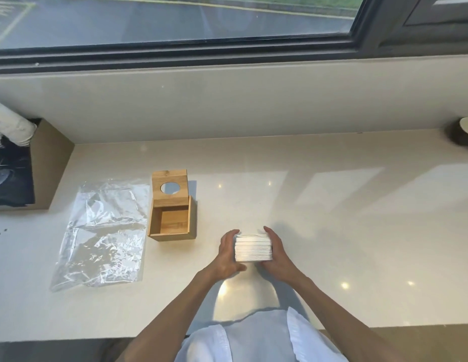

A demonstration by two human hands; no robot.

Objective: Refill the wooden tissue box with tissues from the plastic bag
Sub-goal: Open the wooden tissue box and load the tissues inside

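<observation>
On a pale counter (332, 231) beneath a window (175, 19), left hand (227, 253) and right hand (276, 253) gripping a white tissue stack (253, 248) from either side, wooden tissue box (173, 223) open near their left, lid (157, 189) raised upright, flattened plastic bag (105, 231) lying just left of the box

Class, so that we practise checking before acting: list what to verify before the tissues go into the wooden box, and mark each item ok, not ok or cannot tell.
1. The lid of the wooden tissue box is raised: ok.
2. The box is empty: ok.
3. The tissue stack is out of the plastic bag: ok.
4. The left hand and right hand hold the stack's sides: ok.
5. The countertop between stack and box is free: ok.
6. The stack fits the box: cannot tell.
</observation>
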